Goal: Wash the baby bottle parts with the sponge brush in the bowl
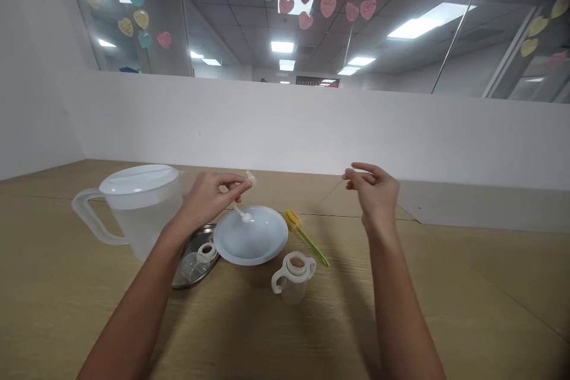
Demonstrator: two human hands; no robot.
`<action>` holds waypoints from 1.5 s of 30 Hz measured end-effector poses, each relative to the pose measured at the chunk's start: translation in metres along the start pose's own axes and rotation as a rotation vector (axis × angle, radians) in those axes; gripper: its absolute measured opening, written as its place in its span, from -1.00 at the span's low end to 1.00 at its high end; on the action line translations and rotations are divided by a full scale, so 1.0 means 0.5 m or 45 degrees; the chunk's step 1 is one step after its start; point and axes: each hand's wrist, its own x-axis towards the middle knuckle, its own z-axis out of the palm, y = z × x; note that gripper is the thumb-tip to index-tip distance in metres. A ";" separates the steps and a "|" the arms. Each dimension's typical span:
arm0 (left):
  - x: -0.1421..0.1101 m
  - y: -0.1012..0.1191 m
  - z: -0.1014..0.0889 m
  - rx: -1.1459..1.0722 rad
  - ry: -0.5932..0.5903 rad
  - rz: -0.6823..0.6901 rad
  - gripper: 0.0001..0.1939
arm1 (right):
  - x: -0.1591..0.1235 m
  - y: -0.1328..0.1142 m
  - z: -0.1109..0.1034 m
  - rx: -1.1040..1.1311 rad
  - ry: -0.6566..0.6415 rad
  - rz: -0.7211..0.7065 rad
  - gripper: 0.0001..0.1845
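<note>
My left hand point(218, 191) is closed, pinching a pale straw with a translucent soft spout point(251, 177) at the top. The straw's lower end carries a white ball point(246, 217), which hangs over the white bowl point(252, 255). Away to the right, my right hand point(371, 187) is raised, its thumb and fingers pinched on a thin wire-like stick point(333, 191). That stick slants down to the left, and its far end is too blurred to make out. In front of the bowl a two-handled sippy cup point(294, 288) stands upright without a lid.
Right of the bowl lies a yellow sponge brush point(307, 237) with a green handle. A metal tray point(196, 279) at the left holds a white ring point(206, 253) and a clear cap point(192, 267). Behind it stands a lidded pitcher point(142, 214). A white wall point(285, 124) backs the table.
</note>
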 end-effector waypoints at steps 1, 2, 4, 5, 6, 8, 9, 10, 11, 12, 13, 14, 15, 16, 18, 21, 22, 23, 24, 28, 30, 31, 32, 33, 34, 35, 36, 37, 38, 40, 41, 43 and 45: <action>0.000 0.001 0.003 -0.006 -0.006 -0.008 -0.65 | -0.003 0.009 0.010 -0.018 -0.045 0.019 -0.68; 0.001 0.001 0.007 -0.009 -0.017 -0.012 -0.65 | -0.006 0.019 0.018 -0.035 -0.092 0.037 -0.69; 0.002 0.001 0.014 -0.008 -0.047 -0.010 -0.63 | -0.009 0.039 0.032 -0.090 -0.189 0.081 -0.70; 0.003 0.001 0.017 -0.002 -0.058 -0.009 -0.62 | -0.010 0.049 0.037 -0.122 -0.219 0.096 -0.70; 0.004 0.000 0.019 0.009 -0.066 -0.010 -0.62 | -0.009 0.060 0.041 -0.159 -0.239 0.108 -0.70; 0.006 -0.003 0.022 0.042 -0.083 -0.023 -0.61 | -0.005 0.079 0.045 -0.242 -0.256 0.119 -0.69; 0.008 -0.005 0.023 0.059 -0.093 -0.032 -0.62 | -0.002 0.088 0.045 -0.283 -0.258 0.122 -0.70; 0.009 -0.007 0.023 0.073 -0.106 -0.041 -0.62 | 0.001 0.096 0.045 -0.321 -0.261 0.128 -0.70; 0.011 -0.010 0.023 0.083 -0.120 -0.048 -0.63 | 0.004 0.103 0.044 -0.353 -0.266 0.137 -0.70; 0.012 -0.014 0.023 0.089 -0.134 -0.051 -0.63 | 0.006 0.109 0.042 -0.377 -0.277 0.150 -0.70; 0.013 -0.017 0.023 0.095 -0.143 -0.051 -0.63 | 0.008 0.114 0.040 -0.396 -0.291 0.165 -0.71; 0.014 -0.021 0.022 0.102 -0.153 -0.048 -0.64 | 0.010 0.117 0.038 -0.414 -0.307 0.178 -0.71; 0.015 -0.025 0.022 0.116 -0.161 -0.045 -0.63 | 0.011 0.120 0.037 -0.430 -0.325 0.189 -0.72; 0.015 -0.029 0.022 0.136 -0.164 -0.042 -0.63 | 0.012 0.122 0.036 -0.446 -0.345 0.198 -0.73; 0.016 -0.035 0.022 0.187 -0.169 -0.037 -0.61 | 0.012 0.125 0.036 -0.480 -0.399 0.216 -0.74; 0.017 -0.041 0.023 0.247 -0.167 -0.027 -0.60 | 0.005 0.130 0.045 -0.529 -0.523 0.242 -0.76; 0.018 -0.041 0.024 0.258 -0.168 -0.022 -0.61 | 0.001 0.134 0.050 -0.552 -0.572 0.248 -0.77; 0.018 -0.041 0.025 0.265 -0.170 -0.014 -0.62 | -0.004 0.138 0.055 -0.578 -0.625 0.253 -0.79; 0.018 -0.041 0.026 0.265 -0.170 -0.004 -0.63 | -0.010 0.143 0.061 -0.608 -0.680 0.254 -0.81; 0.015 -0.027 0.033 0.189 -0.262 0.069 -0.65 | -0.036 0.169 0.083 -0.768 -0.857 0.216 -0.89; 0.013 -0.017 0.038 0.158 -0.336 0.093 -0.67 | -0.048 0.177 0.089 -0.862 -0.897 0.183 -0.92; 0.011 -0.012 0.040 0.159 -0.367 0.103 -0.68 | -0.053 0.179 0.092 -0.903 -0.911 0.167 -0.92; 0.010 -0.006 0.043 0.165 -0.387 0.115 -0.69 | -0.058 0.179 0.094 -0.935 -0.926 0.152 -0.91; 0.009 -0.002 0.045 0.172 -0.398 0.131 -0.71 | -0.062 0.177 0.096 -0.957 -0.942 0.138 -0.89; 0.007 0.002 0.047 0.176 -0.401 0.150 -0.72 | -0.066 0.174 0.098 -0.968 -0.960 0.125 -0.88; 0.006 0.006 0.049 0.174 -0.396 0.172 -0.73 | -0.068 0.169 0.100 -0.968 -0.978 0.112 -0.87; 0.005 0.008 0.051 0.167 -0.385 0.193 -0.73 | -0.069 0.162 0.102 -0.959 -0.996 0.100 -0.87; 0.004 0.010 0.053 0.157 -0.372 0.212 -0.73 | -0.070 0.153 0.104 -0.942 -1.010 0.089 -0.86; 0.004 0.011 0.054 0.147 -0.357 0.232 -0.72 | -0.070 0.142 0.105 -0.920 -1.020 0.078 -0.85; 0.002 0.012 0.058 0.124 -0.332 0.276 -0.71 | -0.070 0.111 0.105 -0.843 -1.039 0.059 -0.77; 0.001 0.012 0.060 0.111 -0.320 0.300 -0.71 | -0.072 0.091 0.104 -0.776 -1.053 0.055 -0.70; -0.001 0.013 0.067 0.085 -0.292 0.345 -0.72 | -0.081 0.044 0.097 -0.401 -1.105 0.111 -0.53; -0.005 0.017 0.075 0.068 -0.254 0.377 -0.73 | -0.097 -0.004 0.089 -0.063 -1.164 0.168 -0.46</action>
